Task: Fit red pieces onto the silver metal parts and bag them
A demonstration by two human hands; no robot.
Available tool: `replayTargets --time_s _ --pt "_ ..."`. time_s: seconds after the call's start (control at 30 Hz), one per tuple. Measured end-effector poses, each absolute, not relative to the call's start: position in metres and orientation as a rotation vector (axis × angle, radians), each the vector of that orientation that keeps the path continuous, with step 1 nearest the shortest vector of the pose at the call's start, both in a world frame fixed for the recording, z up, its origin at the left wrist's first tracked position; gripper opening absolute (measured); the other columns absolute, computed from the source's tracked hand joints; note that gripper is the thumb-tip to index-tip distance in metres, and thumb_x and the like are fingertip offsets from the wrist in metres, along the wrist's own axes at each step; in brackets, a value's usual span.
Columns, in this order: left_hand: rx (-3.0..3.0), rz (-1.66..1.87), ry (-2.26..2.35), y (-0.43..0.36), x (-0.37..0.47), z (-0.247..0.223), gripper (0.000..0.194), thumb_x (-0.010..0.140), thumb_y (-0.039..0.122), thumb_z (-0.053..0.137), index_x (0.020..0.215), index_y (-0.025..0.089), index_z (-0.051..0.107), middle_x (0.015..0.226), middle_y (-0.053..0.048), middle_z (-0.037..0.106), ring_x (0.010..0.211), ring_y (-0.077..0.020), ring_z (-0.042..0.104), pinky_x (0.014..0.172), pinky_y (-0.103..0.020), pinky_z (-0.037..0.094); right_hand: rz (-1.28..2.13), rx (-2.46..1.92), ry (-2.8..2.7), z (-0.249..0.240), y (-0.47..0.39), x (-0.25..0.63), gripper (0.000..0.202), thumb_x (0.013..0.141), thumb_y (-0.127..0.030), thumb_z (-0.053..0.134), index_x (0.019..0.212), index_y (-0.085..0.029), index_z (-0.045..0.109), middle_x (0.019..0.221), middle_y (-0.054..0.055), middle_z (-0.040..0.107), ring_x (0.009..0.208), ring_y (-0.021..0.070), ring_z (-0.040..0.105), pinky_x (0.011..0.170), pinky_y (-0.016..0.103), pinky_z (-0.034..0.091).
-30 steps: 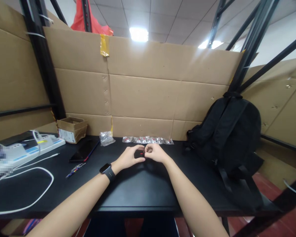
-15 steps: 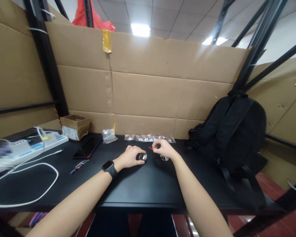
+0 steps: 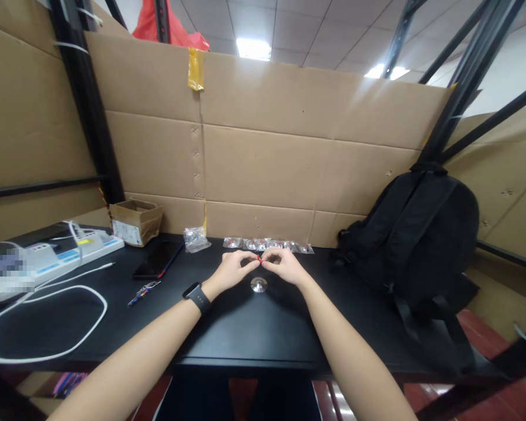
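Both hands meet over the middle of the table, thumbs and index fingers pinched together. Left hand (image 3: 234, 269) and right hand (image 3: 284, 266) both close on a small red piece (image 3: 259, 259) between the fingertips; too small to tell its shape or which side has the firmer grip. Other fingers curled. Left wrist wears a dark square-faced smartwatch (image 3: 196, 297).

Shiny round silver disc with a raised centre (image 3: 259, 285) lies on the matte black tabletop (image 3: 254, 339), just on the near side of the fingertips, neither hand touching it.

Beyond the hands: row of small clear plastic packets with red and silver bits inside (image 3: 269, 246), along the foot of the brown cardboard panel (image 3: 263, 158). Left of that row, apart from it, a crumpled clear plastic bag (image 3: 196, 240).

Further left: flat black phone-like slab with red-and-blue edge (image 3: 155, 261), keyring with metal and blue bits (image 3: 144, 293) on its near side, open brown cardboard box with white label (image 3: 135, 222) behind it. Far left: white power strip with blue band (image 3: 70, 255) and looped white cable (image 3: 106, 310). Right side: black fabric backpack (image 3: 429, 234), upright, leaning back.
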State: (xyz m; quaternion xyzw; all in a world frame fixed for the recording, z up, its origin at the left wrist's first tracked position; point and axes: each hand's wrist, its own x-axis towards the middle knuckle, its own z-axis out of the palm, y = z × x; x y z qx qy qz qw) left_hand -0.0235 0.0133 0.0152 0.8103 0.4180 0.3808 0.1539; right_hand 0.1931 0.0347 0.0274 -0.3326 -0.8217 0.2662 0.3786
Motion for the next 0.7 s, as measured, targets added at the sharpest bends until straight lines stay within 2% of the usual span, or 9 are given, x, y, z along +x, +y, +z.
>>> replayTargets --time_s 0.13,0.3,0.43,0.57,0.7 --pt "2.262 1.128 1.170 0.016 -0.032 0.022 0.031 0.091 0.047 0.057 0.098 0.022 0.074 0.102 -0.004 0.077 0.094 -0.0212 0.069 0.090 -0.031 0.048 0.609 -0.887 -2.122 0.026 0.030 0.186 0.016 0.084 -0.032 0.069 0.093 -0.019 0.071 0.095 0.005 0.071 0.083 0.0178 0.065 0.067 0.026 0.048" --pt "2.521 0.923 1.270 0.020 -0.067 0.036 0.020 0.084 0.038 0.062 0.087 0.021 0.073 0.088 -0.002 0.077 0.083 -0.0195 0.069 0.089 -0.030 0.046 0.631 -0.989 -2.489 0.027 0.025 0.192 0.051 0.063 -0.032 0.088 0.110 -0.022 0.072 0.101 0.004 0.073 0.092 0.0221 0.066 0.081 0.031 0.050" --pt "2.500 0.783 1.258 0.028 -0.096 0.041 0.018 0.083 0.033 0.063 0.087 0.020 0.074 0.085 -0.003 0.077 0.078 -0.0170 0.070 0.076 -0.024 0.046 0.701 -1.012 -2.580 0.024 0.028 0.191 0.053 0.061 -0.028 0.090 0.111 -0.023 0.073 0.098 0.003 0.071 0.089 0.0209 0.066 0.081 0.030 0.050" --pt "2.590 0.522 1.324 0.037 -0.109 0.038 0.014 0.080 0.033 0.069 0.083 0.023 0.079 0.080 -0.002 0.078 0.077 -0.0181 0.070 0.078 -0.025 0.044 0.737 -1.071 -2.585 0.021 0.031 0.186 0.058 0.061 -0.022 0.089 0.116 -0.024 0.071 0.097 0.002 0.067 0.088 0.0190 0.064 0.080 0.029 0.050" --pt "2.516 0.294 1.291 0.041 -0.116 0.031 0.015 0.079 0.032 0.068 0.085 0.025 0.080 0.083 -0.001 0.078 0.076 -0.0174 0.070 0.074 -0.024 0.043 0.616 -1.090 -2.623 0.023 0.027 0.185 0.054 0.062 -0.023 0.088 0.114 -0.022 0.071 0.102 0.005 0.060 0.089 0.0187 0.061 0.082 0.029 0.049"
